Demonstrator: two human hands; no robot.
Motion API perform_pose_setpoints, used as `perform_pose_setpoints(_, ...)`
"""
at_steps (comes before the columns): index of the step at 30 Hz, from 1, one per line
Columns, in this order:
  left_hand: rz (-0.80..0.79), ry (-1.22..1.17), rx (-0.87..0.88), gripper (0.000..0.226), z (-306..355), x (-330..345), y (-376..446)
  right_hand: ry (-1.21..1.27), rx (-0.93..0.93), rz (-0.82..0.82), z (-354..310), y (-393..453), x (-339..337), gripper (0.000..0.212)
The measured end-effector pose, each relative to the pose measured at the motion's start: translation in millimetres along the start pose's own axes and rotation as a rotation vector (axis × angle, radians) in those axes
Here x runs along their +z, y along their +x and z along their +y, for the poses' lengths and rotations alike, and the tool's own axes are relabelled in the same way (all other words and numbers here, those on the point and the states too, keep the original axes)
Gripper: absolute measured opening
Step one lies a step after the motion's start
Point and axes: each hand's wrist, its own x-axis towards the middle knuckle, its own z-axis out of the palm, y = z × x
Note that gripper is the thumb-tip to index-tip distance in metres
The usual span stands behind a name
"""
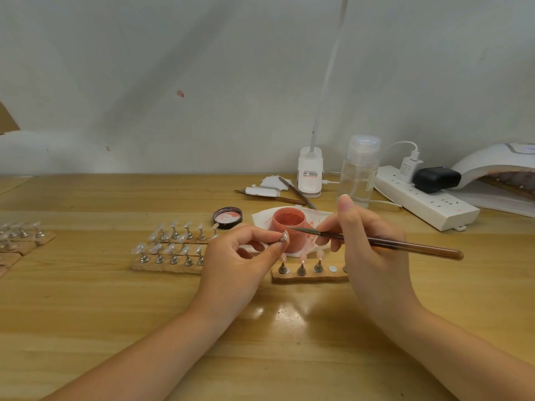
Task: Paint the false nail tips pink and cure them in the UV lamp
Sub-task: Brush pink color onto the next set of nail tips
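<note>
Wooden surface (86,299) carries everything. UV lamp (498,166) sits far right, well beyond your right fingers. Wooden strip (307,277) with three pink tips lies just under and between your two hands. Open pink jar (289,227) stands just behind your fingertips. Your right hand (367,241) grips the brush (390,243), fingers curled round its handle, bristles pointing left. Your left hand (240,256) pinches one nail tip (285,237) between thumb and forefinger, just beside the bristles.

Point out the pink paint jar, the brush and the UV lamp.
pink paint jar (289,224): head view, on its open mouth.
brush (405,245): head view, on its handle.
UV lamp (492,163): head view, on its white dome.
</note>
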Motion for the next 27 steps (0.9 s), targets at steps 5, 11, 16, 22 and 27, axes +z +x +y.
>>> perform_pose_setpoints(5, -0.003, -0.002, -0.006, 0.016, 0.3, -0.2, 0.0, 0.058, 0.009, 0.012, -0.2, -5.7, -1.3, 0.046)
perform_pose_setpoints(11, -0.02, -0.052, -0.001, 0.004, 0.6, 0.6, 0.0, 0.052, 0.001, 0.069, 1.1, -2.3, -6.6, 0.048)
perform_pose_setpoints(16, -0.035, -0.036, 0.044, 0.014, -3.9, -0.3, 2.3, 0.005, -0.027, 0.071, 3.5, -1.8, -7.6, 0.046)
perform_pose_setpoints(22, -0.068, -0.036, 0.057, 0.016, -4.8, -0.2, 0.9, -0.006, -0.063, 0.004, 1.3, -0.3, -4.5, 0.038)
perform_pose_setpoints(27, -0.081, -0.036, 0.085, 0.016, -4.9, 1.4, 1.2, -0.052, -0.085, -0.045, 0.4, 0.3, -2.7, 0.036)
